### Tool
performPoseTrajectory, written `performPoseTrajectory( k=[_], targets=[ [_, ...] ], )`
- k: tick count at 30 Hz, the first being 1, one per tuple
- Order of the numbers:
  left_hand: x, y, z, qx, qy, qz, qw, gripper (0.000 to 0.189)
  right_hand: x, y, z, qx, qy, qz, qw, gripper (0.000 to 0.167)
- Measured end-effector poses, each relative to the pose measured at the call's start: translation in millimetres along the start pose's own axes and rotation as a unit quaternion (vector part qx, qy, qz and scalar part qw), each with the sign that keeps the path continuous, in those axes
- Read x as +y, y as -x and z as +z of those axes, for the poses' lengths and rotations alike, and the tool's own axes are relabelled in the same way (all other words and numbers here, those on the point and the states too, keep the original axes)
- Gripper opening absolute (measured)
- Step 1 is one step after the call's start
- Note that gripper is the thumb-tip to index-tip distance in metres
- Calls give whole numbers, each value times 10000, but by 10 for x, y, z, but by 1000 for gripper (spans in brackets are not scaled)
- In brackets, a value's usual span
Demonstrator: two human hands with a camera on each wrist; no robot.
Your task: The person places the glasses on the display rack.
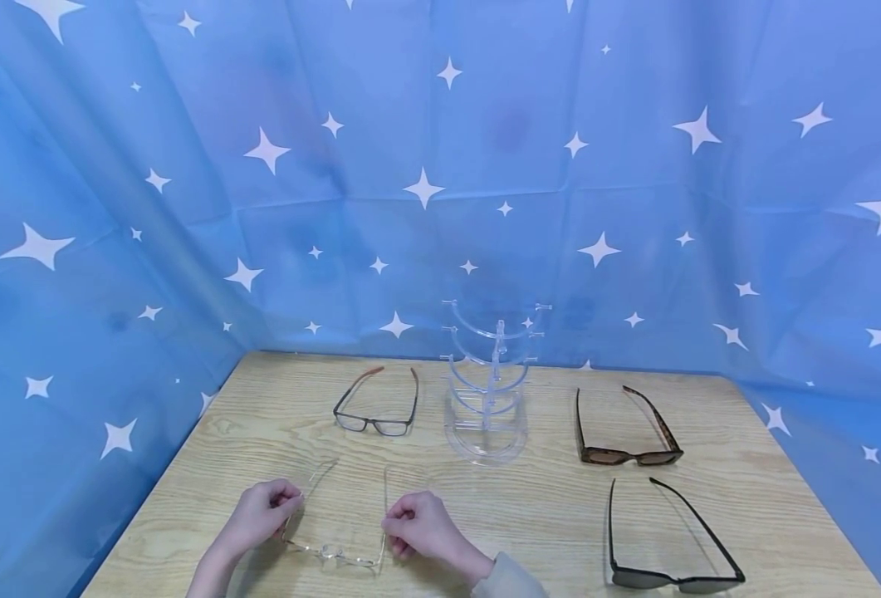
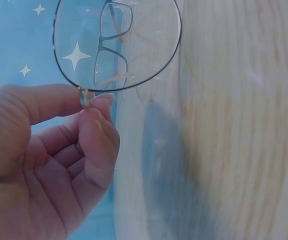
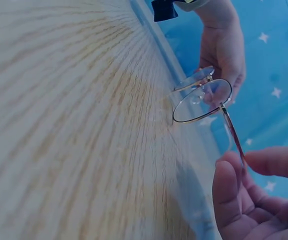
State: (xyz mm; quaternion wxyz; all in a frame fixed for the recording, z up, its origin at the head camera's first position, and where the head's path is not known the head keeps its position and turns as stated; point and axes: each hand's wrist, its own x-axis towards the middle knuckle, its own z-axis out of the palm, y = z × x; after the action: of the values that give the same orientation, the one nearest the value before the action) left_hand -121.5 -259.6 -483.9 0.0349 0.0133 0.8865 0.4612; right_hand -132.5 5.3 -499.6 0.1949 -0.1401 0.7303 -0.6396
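A pair of thin metal-rimmed eyeglasses (image 1: pixel 365 563) with clear lenses is held over the near part of the table, its temples unfolded and pointing away. My left hand (image 1: pixel 263 513) pinches the left temple; the left wrist view shows thumb and fingers (image 2: pixel 95 130) close to the hinge, just below a round rim (image 2: pixel 119 90). On the other side, my right hand (image 1: pixel 428 525) pinches the right temple (image 3: pixel 234 135) between thumb and fingertips, some way behind the hinge. Both lenses hang between the hands, nearest the head camera.
A clear tiered display stand (image 1: pixel 487 444) stands at the table's back middle, its arms bare. Dark-framed eyeglasses (image 1: pixel 369 422) lie left of it. Tortoiseshell sunglasses (image 1: pixel 629 457) and black sunglasses (image 1: pixel 675 580) lie at right. A blue starred curtain (image 1: pixel 425 249) hangs around the wooden table (image 1: pixel 530 515).
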Motion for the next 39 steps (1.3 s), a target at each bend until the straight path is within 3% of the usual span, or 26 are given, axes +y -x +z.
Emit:
performPoseTrajectory(
  k=[12, 24, 31, 39],
  targets=[
    [-32, -14, 18, -587, 1064, -57, 9926, 21, 29, 54, -62, -30, -964, 398, 9945, 13],
    [79, -92, 165, -1123, 2262, 206, 9674, 33, -59, 226, -329, 117, -1191, 379, 9921, 17],
    [257, -154, 284, -1114, 2356, -103, 9654, 36, -33, 274, -528, 265, -1246, 308, 9914, 16],
    [390, -230, 407, -1259, 2481, -66, 9605, 39, -61, 344, -713, 389, -1152, 278, 9922, 18]
  ],
)
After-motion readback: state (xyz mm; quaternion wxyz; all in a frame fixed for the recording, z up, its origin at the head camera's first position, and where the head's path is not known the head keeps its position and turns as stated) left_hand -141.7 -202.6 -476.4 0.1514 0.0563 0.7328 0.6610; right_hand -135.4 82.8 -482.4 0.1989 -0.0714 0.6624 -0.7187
